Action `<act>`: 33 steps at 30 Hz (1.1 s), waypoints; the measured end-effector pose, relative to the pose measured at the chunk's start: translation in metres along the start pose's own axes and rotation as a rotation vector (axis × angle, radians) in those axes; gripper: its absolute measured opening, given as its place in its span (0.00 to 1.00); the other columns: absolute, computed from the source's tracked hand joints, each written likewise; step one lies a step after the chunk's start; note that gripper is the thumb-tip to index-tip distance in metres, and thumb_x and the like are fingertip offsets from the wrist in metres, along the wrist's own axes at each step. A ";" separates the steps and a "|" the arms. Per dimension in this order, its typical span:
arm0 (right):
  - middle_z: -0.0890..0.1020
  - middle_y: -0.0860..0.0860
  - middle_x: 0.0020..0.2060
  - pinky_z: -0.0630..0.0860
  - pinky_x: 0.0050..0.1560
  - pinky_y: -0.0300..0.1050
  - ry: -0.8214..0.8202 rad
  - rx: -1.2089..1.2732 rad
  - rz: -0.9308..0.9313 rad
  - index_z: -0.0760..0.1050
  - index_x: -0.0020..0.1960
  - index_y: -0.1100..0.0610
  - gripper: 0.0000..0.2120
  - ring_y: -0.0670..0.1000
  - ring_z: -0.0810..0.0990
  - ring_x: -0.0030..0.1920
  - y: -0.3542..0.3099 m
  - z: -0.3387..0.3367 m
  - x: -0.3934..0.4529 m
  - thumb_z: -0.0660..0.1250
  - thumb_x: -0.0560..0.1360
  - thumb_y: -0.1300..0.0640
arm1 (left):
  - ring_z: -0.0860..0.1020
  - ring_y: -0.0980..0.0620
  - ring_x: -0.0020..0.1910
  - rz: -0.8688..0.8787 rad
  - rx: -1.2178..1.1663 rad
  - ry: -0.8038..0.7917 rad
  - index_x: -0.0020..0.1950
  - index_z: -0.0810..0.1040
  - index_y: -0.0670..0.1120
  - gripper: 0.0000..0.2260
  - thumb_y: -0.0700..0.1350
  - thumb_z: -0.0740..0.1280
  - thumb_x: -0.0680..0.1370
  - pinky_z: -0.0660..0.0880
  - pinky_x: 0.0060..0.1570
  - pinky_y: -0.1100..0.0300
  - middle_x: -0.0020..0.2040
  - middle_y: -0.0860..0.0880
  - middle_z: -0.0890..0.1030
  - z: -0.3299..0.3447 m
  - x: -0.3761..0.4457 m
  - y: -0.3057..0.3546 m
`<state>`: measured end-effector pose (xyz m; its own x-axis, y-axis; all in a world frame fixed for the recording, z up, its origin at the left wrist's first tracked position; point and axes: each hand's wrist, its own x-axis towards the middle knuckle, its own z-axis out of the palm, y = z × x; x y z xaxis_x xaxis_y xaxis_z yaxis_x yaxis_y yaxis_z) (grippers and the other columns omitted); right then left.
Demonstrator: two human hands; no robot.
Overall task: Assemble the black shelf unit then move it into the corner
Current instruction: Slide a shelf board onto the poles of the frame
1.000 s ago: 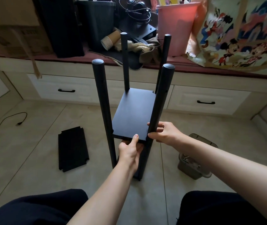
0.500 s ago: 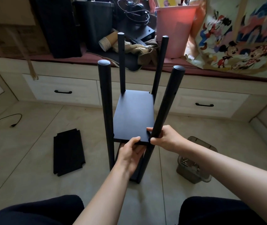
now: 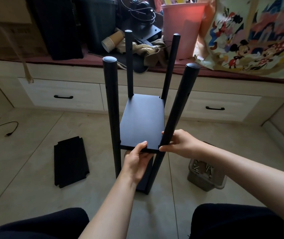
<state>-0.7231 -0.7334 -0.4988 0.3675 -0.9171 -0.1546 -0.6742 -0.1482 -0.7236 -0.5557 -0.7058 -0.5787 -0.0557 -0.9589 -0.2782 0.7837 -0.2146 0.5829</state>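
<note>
The left hand [image 3: 138, 161] grips the near edge of the black shelf board [image 3: 143, 123]. At the board's near right corner, the right hand [image 3: 181, 144] holds the tilted post [image 3: 177, 109]. A spare panel [image 3: 70, 161] lies on the floor, left of the board.

floor [image 3: 34, 169]: pale tile | drawers [image 3: 60, 95]: cream, black handles; bench top [image 3: 206, 71]: cluttered, daylit

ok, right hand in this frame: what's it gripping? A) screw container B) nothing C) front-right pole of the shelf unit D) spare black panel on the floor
C: the right hand has its fingers curled round the tilted front-right pole, at the corner of the shelf board.
</note>
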 end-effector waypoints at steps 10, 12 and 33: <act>0.79 0.39 0.43 0.76 0.58 0.47 -0.034 -0.099 -0.045 0.75 0.44 0.41 0.12 0.48 0.79 0.52 -0.005 0.003 0.000 0.70 0.76 0.58 | 0.85 0.44 0.52 0.005 0.024 -0.046 0.59 0.80 0.38 0.16 0.40 0.71 0.72 0.82 0.48 0.56 0.53 0.40 0.85 -0.005 0.002 0.002; 0.79 0.39 0.47 0.75 0.58 0.44 -0.029 -0.099 -0.030 0.79 0.53 0.46 0.08 0.47 0.79 0.54 -0.004 0.003 0.000 0.70 0.77 0.57 | 0.85 0.44 0.52 -0.002 0.026 -0.039 0.61 0.79 0.37 0.18 0.40 0.71 0.72 0.82 0.48 0.56 0.53 0.40 0.85 -0.004 0.002 0.001; 0.82 0.52 0.56 0.77 0.52 0.43 0.019 -0.169 0.192 0.76 0.65 0.61 0.16 0.49 0.80 0.53 -0.004 -0.058 0.031 0.67 0.78 0.59 | 0.85 0.43 0.51 -0.031 0.002 -0.026 0.51 0.84 0.38 0.10 0.36 0.71 0.71 0.82 0.49 0.53 0.53 0.39 0.84 0.000 -0.006 0.002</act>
<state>-0.7463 -0.7823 -0.4614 0.2115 -0.9410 -0.2642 -0.8284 -0.0291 -0.5594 -0.5534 -0.7004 -0.5756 -0.0963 -0.9562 -0.2766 0.7801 -0.2451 0.5757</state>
